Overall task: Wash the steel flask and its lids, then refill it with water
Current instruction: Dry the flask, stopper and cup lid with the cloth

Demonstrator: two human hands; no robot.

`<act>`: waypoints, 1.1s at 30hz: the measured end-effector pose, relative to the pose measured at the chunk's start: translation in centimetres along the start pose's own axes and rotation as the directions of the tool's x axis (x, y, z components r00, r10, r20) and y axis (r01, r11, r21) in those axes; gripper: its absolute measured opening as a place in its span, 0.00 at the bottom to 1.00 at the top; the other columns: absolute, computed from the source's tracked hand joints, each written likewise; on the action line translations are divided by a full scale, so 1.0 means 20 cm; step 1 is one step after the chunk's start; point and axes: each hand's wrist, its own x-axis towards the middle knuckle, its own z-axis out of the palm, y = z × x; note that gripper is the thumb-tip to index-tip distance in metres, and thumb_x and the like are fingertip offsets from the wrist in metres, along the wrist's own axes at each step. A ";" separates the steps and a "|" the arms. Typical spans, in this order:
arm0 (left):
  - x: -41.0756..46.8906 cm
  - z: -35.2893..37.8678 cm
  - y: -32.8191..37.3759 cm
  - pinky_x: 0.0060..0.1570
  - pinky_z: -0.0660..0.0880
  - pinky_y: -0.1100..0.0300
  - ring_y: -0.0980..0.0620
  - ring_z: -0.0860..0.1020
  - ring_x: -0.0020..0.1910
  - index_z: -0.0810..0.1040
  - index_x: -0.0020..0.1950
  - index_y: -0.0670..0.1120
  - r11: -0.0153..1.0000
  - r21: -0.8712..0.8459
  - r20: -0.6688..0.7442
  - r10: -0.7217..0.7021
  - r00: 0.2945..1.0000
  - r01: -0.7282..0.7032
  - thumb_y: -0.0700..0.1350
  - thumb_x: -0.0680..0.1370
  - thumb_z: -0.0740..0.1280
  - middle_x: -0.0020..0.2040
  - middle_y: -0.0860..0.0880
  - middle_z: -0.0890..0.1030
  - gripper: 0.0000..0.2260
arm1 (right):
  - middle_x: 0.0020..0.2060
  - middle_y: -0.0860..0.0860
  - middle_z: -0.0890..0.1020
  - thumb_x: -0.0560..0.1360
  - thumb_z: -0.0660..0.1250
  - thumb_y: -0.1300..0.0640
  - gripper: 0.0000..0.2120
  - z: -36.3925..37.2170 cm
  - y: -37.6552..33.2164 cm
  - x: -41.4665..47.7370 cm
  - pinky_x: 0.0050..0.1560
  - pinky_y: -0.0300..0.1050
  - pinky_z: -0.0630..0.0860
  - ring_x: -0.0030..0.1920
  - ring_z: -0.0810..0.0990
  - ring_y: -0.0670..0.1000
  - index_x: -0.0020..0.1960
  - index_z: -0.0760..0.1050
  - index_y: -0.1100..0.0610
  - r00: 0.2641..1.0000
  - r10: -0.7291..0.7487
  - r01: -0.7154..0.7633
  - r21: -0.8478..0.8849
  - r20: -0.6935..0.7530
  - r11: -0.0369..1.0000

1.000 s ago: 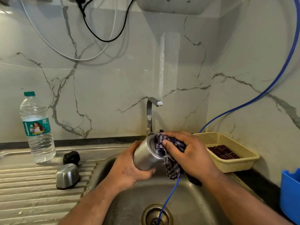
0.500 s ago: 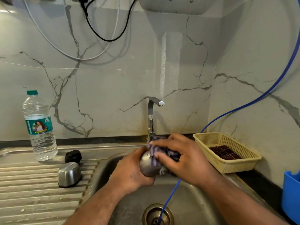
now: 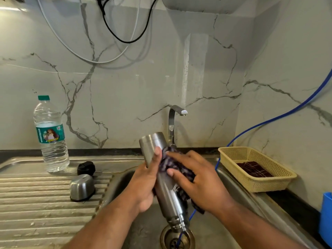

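The flask (image 3: 166,194), a slim brushed-steel cylinder with no lid on, is tilted upside down over the sink (image 3: 118,184), base up near the tap (image 3: 172,121) and threaded neck just above the drain (image 3: 177,239); the left hand (image 3: 143,186) grips its middle and the right hand (image 3: 199,184) holds a checked cloth (image 3: 172,164) against its side. The domed steel lid (image 3: 81,188) sits mouth down on the draining board (image 3: 36,203), the small black lid (image 3: 86,168) just behind it

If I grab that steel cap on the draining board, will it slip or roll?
The steel cap looks smooth and domed, so probably slippery to grip. It seems to sit rim down on the ribbed draining board, so rolling looks unlikely. As a hollow cap, probably light.
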 end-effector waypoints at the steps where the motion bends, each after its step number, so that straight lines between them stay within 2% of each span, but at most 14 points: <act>1: 0.00 -0.01 0.02 0.60 0.78 0.40 0.40 0.84 0.57 0.75 0.68 0.44 0.997 -0.064 -0.015 -0.038 0.999 0.037 0.65 0.71 0.67 0.58 0.39 0.85 0.33 | 0.51 0.36 0.71 0.78 0.63 0.36 0.22 0.01 -0.01 -0.01 0.46 0.30 0.72 0.49 0.75 0.38 0.72 0.71 0.36 0.996 -0.059 0.065 -0.095 0.064 0.993; 3: 0.01 -0.04 0.05 0.56 0.80 0.39 0.36 0.84 0.56 0.73 0.68 0.43 0.980 -0.181 -0.071 -0.102 0.992 0.088 0.65 0.70 0.68 0.57 0.35 0.84 0.35 | 0.53 0.37 0.69 0.78 0.62 0.36 0.21 0.01 -0.02 -0.01 0.46 0.32 0.74 0.49 0.72 0.39 0.71 0.68 0.31 0.964 -0.155 0.205 -0.229 0.218 0.952; 5: 0.02 -0.07 0.07 0.54 0.80 0.41 0.35 0.83 0.56 0.72 0.68 0.44 0.959 -0.267 -0.146 -0.137 0.980 0.094 0.64 0.70 0.71 0.57 0.35 0.84 0.34 | 0.54 0.36 0.69 0.78 0.62 0.37 0.21 0.02 -0.01 -0.02 0.48 0.35 0.76 0.51 0.72 0.39 0.71 0.68 0.29 0.951 -0.136 0.201 -0.222 0.278 0.954; 11: 0.02 -0.06 0.06 0.66 0.73 0.37 0.35 0.79 0.64 0.74 0.72 0.42 0.959 -0.233 -0.041 -0.175 0.984 0.161 0.56 0.80 0.65 0.62 0.35 0.82 0.25 | 0.48 0.40 0.74 0.78 0.72 0.46 0.17 -0.01 0.10 0.00 0.48 0.30 0.73 0.50 0.78 0.42 0.66 0.79 0.35 0.997 0.075 -0.075 0.048 0.001 0.996; 13: 0.02 -0.04 0.05 0.64 0.76 0.39 0.37 0.81 0.62 0.77 0.70 0.43 0.972 -0.173 -0.031 -0.168 0.985 0.160 0.56 0.79 0.67 0.62 0.37 0.83 0.24 | 0.47 0.42 0.76 0.77 0.73 0.48 0.17 -0.03 0.09 0.01 0.48 0.30 0.73 0.50 0.79 0.44 0.65 0.79 0.37 0.993 0.102 -0.095 0.120 -0.052 0.988; 15: 0.00 0.00 0.07 0.55 0.81 0.46 0.40 0.85 0.52 0.82 0.64 0.42 0.976 -0.134 -0.010 -0.175 0.984 0.172 0.59 0.76 0.69 0.57 0.39 0.85 0.24 | 0.47 0.43 0.77 0.78 0.72 0.48 0.17 -0.02 0.07 0.01 0.49 0.31 0.75 0.50 0.80 0.43 0.66 0.79 0.37 0.987 0.134 -0.119 0.155 -0.085 0.981; 17: -0.01 0.01 0.07 0.48 0.83 0.50 0.42 0.84 0.44 0.84 0.60 0.42 0.968 -0.146 0.024 -0.201 0.979 0.202 0.61 0.75 0.70 0.52 0.39 0.85 0.26 | 0.47 0.42 0.77 0.79 0.71 0.47 0.17 -0.01 0.02 0.00 0.49 0.33 0.76 0.50 0.80 0.42 0.66 0.79 0.37 0.985 0.140 -0.123 0.164 -0.096 0.979; 20: -0.02 0.01 0.06 0.54 0.81 0.45 0.38 0.84 0.51 0.83 0.63 0.40 0.955 -0.169 0.025 -0.244 0.969 0.245 0.69 0.76 0.64 0.59 0.36 0.83 0.33 | 0.49 0.38 0.74 0.78 0.70 0.44 0.17 -0.01 -0.04 -0.01 0.49 0.33 0.76 0.51 0.78 0.42 0.67 0.77 0.36 1.000 0.016 -0.016 0.090 -0.003 0.996; 22: -0.01 -0.01 0.05 0.52 0.80 0.43 0.36 0.85 0.50 0.82 0.63 0.39 0.941 -0.197 -0.004 -0.281 0.960 0.275 0.70 0.78 0.60 0.58 0.34 0.83 0.36 | 0.49 0.37 0.73 0.78 0.66 0.39 0.19 -0.02 -0.04 -0.01 0.48 0.36 0.77 0.50 0.77 0.41 0.68 0.74 0.33 0.994 -0.059 0.061 -0.021 0.087 0.998; 25: -0.01 -0.02 0.06 0.49 0.81 0.46 0.38 0.86 0.44 0.80 0.62 0.39 0.955 -0.099 -0.049 -0.285 0.957 0.279 0.63 0.81 0.60 0.49 0.35 0.86 0.28 | 0.48 0.38 0.77 0.78 0.67 0.40 0.18 -0.05 0.04 0.01 0.50 0.40 0.77 0.49 0.77 0.39 0.67 0.76 0.35 0.995 0.099 -0.100 -0.041 -0.031 0.994; 27: -0.01 0.02 0.07 0.56 0.80 0.37 0.35 0.85 0.51 0.80 0.62 0.39 0.953 -0.051 -0.039 -0.302 0.952 0.300 0.62 0.80 0.64 0.50 0.35 0.86 0.27 | 0.50 0.39 0.81 0.79 0.70 0.45 0.15 -0.06 0.10 0.02 0.56 0.38 0.76 0.51 0.78 0.37 0.66 0.80 0.39 0.968 0.205 -0.207 0.002 -0.147 0.978; 29: -0.01 0.05 0.07 0.54 0.78 0.31 0.35 0.84 0.50 0.80 0.61 0.39 0.954 -0.051 -0.018 -0.298 0.955 0.296 0.63 0.79 0.65 0.49 0.36 0.85 0.27 | 0.52 0.38 0.82 0.79 0.71 0.47 0.15 -0.06 0.12 0.03 0.59 0.34 0.74 0.54 0.78 0.35 0.66 0.80 0.42 0.956 0.229 -0.225 0.038 -0.185 0.974; 31: -0.01 0.06 0.08 0.51 0.80 0.34 0.37 0.84 0.49 0.81 0.63 0.41 0.953 -0.075 0.013 -0.292 0.956 0.292 0.64 0.78 0.65 0.51 0.37 0.84 0.28 | 0.50 0.39 0.81 0.79 0.72 0.49 0.16 -0.04 0.09 0.03 0.56 0.32 0.73 0.54 0.79 0.37 0.66 0.80 0.43 0.972 0.176 -0.166 0.077 -0.153 0.983; 33: -0.01 0.03 0.07 0.44 0.84 0.43 0.40 0.84 0.43 0.85 0.59 0.42 0.949 -0.114 0.032 -0.293 0.956 0.294 0.63 0.79 0.64 0.51 0.37 0.85 0.27 | 0.48 0.40 0.77 0.78 0.73 0.49 0.16 -0.02 0.01 0.01 0.52 0.35 0.75 0.50 0.79 0.41 0.66 0.81 0.43 0.998 0.052 -0.049 0.119 -0.028 0.992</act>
